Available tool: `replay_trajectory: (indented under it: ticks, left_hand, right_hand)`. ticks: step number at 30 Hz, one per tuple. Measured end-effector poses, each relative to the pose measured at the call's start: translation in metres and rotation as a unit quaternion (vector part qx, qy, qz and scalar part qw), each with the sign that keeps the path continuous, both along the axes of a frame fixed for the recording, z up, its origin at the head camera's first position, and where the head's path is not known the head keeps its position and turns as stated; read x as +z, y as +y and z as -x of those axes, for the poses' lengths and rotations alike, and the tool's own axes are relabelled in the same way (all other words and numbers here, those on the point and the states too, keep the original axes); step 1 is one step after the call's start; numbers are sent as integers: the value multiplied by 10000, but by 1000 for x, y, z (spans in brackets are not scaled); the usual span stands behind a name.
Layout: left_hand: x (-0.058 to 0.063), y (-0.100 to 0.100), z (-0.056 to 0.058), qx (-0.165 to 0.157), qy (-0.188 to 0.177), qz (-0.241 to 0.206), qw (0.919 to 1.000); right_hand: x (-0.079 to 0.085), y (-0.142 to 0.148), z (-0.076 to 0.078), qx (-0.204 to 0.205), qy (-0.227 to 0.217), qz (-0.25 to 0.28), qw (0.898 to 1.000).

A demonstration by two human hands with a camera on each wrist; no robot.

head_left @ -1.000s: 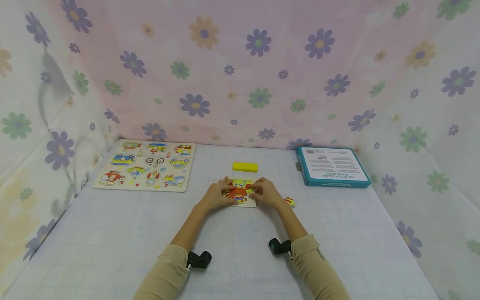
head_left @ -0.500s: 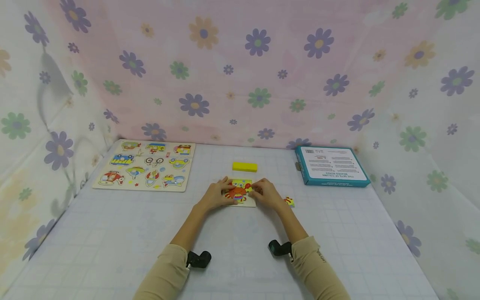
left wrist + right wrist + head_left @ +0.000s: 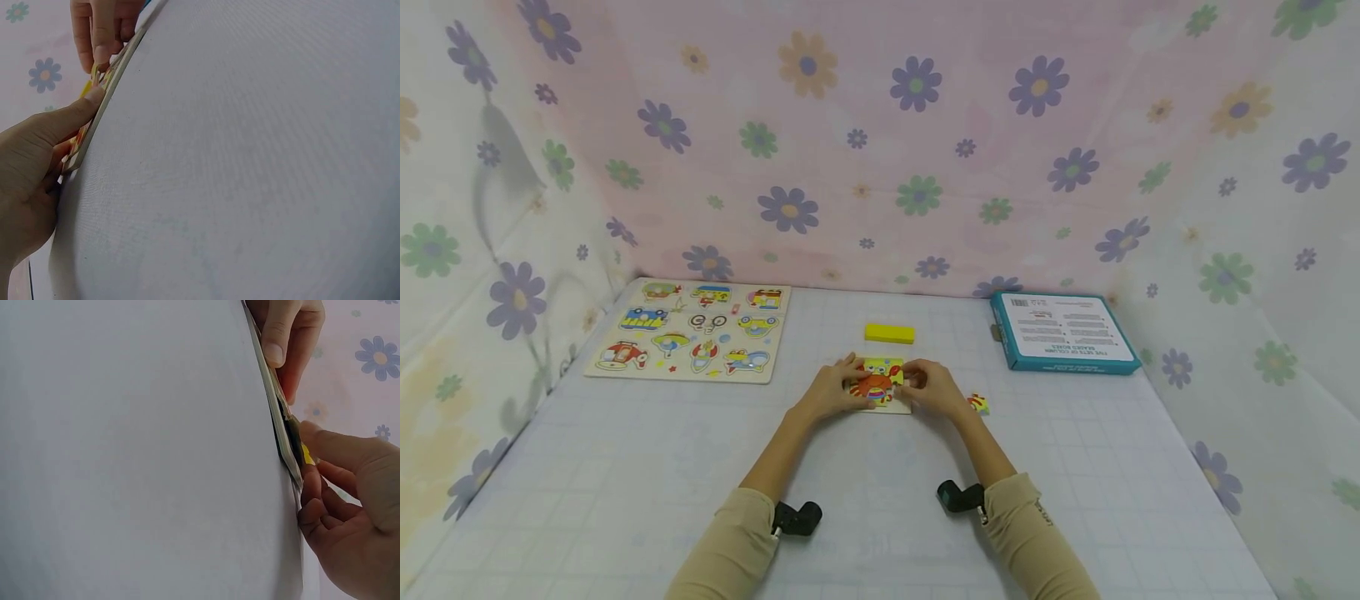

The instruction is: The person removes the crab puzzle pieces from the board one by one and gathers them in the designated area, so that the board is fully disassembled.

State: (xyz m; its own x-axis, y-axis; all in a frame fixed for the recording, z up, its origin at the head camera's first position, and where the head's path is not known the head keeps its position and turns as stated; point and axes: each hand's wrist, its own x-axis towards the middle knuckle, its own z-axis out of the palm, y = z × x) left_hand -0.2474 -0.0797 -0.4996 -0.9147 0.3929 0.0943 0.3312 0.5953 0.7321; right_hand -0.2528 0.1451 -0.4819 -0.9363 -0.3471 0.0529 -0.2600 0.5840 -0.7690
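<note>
A small crab jigsaw puzzle (image 3: 876, 387) lies on the table in front of me, its red crab on a yellow ground. My left hand (image 3: 832, 390) holds the left side of it; in the left wrist view the thumb (image 3: 78, 115) presses on the picture. At the right side, my right hand (image 3: 932, 388) pinches a puzzle piece (image 3: 95, 74) between thumb and fingers. That piece tilts up from the board in the left wrist view, and the fingers cover most of it. A loose striped yellow piece (image 3: 978, 404) lies right of the board, partly behind the right forearm.
A yellow block (image 3: 890, 334) lies just beyond the puzzle. At the back left is a wooden vehicle puzzle board (image 3: 747, 343). A flat teal box (image 3: 1067, 333) with a white label lies at the back right. Flowered cloth (image 3: 850, 167) walls in the table.
The fingers of my right hand have shifted slightly at the right side of the puzzle. My left hand stays where it was, and the board has not visibly moved.
</note>
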Motion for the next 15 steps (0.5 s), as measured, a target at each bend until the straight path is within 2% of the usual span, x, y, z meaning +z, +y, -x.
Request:
replay_trajectory:
  ticks: [3,11,15]
  left_hand:
    - [1,-1,0,6,39,2,10000]
    - [2,0,-1,-46,43,37,10000]
    - [2,-1,-1,-33,40,9,10000]
  right_hand:
    - [0,-2,1,-75,-143,199,9997]
    - [-1,-3,5,-77,-233,148,9996]
    - [-2,-2,6,-8,-129,229,9997]
